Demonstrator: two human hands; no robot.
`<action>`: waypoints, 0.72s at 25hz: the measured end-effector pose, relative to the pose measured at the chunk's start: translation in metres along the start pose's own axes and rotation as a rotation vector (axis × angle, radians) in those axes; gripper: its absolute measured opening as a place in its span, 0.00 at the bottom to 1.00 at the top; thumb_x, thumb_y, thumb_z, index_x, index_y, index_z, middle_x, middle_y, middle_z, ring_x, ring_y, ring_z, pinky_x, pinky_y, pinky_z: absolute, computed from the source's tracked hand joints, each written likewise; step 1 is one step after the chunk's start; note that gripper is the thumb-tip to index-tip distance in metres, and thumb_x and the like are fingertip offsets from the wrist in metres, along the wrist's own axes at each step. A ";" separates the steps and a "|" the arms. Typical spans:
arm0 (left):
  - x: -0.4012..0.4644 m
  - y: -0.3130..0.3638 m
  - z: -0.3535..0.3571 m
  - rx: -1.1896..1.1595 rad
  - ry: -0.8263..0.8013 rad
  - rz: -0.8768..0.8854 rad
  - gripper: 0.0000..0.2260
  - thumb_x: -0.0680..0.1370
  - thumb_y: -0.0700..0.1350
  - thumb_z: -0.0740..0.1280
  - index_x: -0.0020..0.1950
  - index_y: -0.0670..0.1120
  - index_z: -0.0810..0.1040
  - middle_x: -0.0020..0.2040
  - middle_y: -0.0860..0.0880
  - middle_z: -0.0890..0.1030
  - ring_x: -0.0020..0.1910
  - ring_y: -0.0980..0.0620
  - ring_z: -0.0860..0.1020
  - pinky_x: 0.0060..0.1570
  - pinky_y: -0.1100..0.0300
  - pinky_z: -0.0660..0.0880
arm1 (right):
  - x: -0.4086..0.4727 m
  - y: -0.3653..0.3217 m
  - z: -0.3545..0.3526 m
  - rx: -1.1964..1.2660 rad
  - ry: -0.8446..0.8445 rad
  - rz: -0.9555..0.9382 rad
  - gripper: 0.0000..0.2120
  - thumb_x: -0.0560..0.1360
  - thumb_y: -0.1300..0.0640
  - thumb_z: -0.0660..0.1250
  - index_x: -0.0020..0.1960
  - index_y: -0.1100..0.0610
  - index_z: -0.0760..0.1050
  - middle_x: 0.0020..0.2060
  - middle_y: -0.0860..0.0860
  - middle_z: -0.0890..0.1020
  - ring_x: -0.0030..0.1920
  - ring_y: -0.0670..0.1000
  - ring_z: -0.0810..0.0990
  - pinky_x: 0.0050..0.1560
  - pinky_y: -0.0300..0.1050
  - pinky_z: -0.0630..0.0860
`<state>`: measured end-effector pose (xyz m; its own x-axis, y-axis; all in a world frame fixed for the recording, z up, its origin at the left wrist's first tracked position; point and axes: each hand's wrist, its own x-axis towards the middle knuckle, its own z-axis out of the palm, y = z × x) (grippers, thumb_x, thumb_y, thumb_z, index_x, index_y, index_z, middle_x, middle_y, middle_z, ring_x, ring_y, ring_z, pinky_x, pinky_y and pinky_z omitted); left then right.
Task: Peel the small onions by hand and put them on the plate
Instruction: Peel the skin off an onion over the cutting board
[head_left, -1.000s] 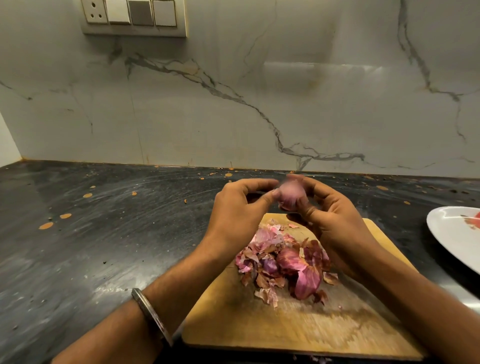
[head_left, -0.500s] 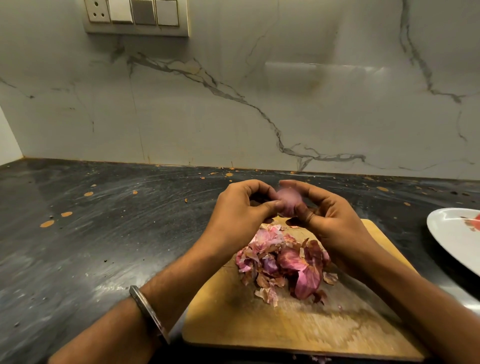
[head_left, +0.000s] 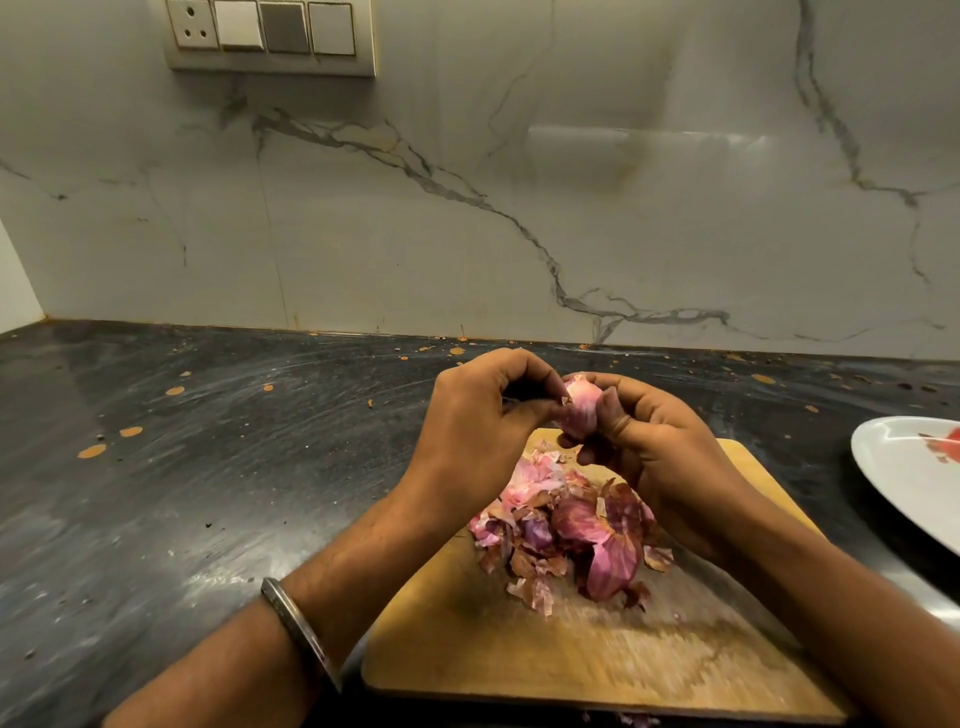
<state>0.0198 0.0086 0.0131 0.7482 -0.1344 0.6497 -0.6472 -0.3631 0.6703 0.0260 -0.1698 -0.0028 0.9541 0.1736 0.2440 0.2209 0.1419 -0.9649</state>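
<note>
A small pink onion (head_left: 581, 406) is held in the air above the far end of the wooden cutting board (head_left: 519, 639). My right hand (head_left: 660, 457) grips it from the right with curled fingers and thumb. My left hand (head_left: 483, 431) pinches a bit of skin at the onion's left side with thumb and fingertips. A heap of pink and brown onion peels (head_left: 571, 530) lies on the board under my hands. The white plate (head_left: 904, 478) sits at the right edge of the view, partly cut off, with a red mark on it.
The board rests on a dark scuffed countertop (head_left: 208, 493) dotted with orange specks. A marble-patterned wall (head_left: 467, 208) with a switch panel (head_left: 270, 36) stands behind. A metal bangle (head_left: 298, 629) circles my left wrist.
The onion has turned between my fingers and shows more of its pink surface. My left thumb and fingertips have shifted to pinch skin at its left side.
</note>
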 end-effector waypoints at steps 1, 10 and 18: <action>-0.001 0.000 0.000 -0.008 -0.012 0.016 0.10 0.74 0.34 0.73 0.44 0.49 0.81 0.41 0.57 0.82 0.43 0.62 0.81 0.44 0.71 0.77 | 0.001 0.000 0.000 0.024 0.024 0.014 0.17 0.75 0.52 0.63 0.60 0.60 0.78 0.45 0.56 0.86 0.41 0.52 0.84 0.37 0.39 0.81; 0.000 -0.005 -0.001 0.246 -0.365 -0.128 0.05 0.78 0.49 0.69 0.49 0.53 0.85 0.43 0.60 0.81 0.44 0.64 0.78 0.44 0.65 0.73 | 0.004 -0.007 -0.007 0.118 0.146 0.030 0.23 0.70 0.46 0.68 0.61 0.55 0.78 0.48 0.55 0.87 0.42 0.49 0.86 0.36 0.38 0.80; 0.002 -0.003 -0.003 -0.084 -0.072 -0.149 0.15 0.72 0.49 0.76 0.58 0.53 0.79 0.50 0.55 0.80 0.46 0.59 0.81 0.48 0.62 0.80 | 0.000 -0.009 -0.003 0.056 0.107 -0.001 0.35 0.60 0.41 0.75 0.63 0.55 0.76 0.47 0.55 0.86 0.39 0.50 0.84 0.35 0.39 0.79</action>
<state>0.0230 0.0118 0.0134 0.8432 -0.1513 0.5159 -0.5362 -0.3064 0.7865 0.0246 -0.1738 0.0051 0.9707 0.0684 0.2302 0.2131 0.1967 -0.9570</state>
